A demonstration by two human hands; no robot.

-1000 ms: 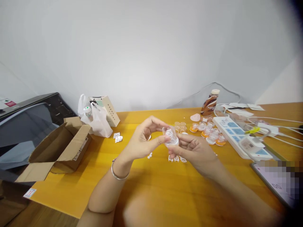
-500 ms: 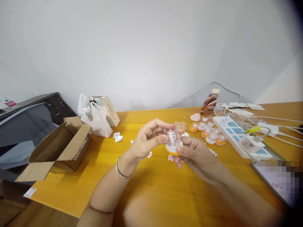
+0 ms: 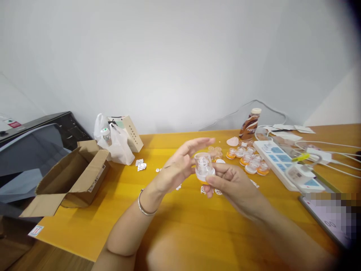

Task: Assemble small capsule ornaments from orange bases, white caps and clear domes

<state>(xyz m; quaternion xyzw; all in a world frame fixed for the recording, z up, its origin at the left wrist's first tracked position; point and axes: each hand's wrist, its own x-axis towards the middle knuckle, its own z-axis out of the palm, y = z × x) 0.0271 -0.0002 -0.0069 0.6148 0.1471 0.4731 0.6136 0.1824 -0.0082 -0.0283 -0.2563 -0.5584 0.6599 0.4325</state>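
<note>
Since half a sec ago the left hand (image 3: 180, 165) has let go its pinch on the clear dome: fingers (image 3: 197, 143) now stretched out nearly flat and spread, only the thumb/palm edge touching the side of the small capsule (image 3: 204, 167). Capsule = clear top w/ white bit inside, on a white and orange base; the dome looks seated on it, so the fitting step seems done, as a judgement. Right hand (image 3: 234, 182) has the capsule from below, fingers curled round the base, thumb at the front, held above the yellow tabletop (image 3: 169, 226). Finished-looking capsules (image 3: 251, 162) sit in a cluster near, towards the power strip (image 3: 284, 162); cardboard box (image 3: 73, 177) well apart on the left.
</note>
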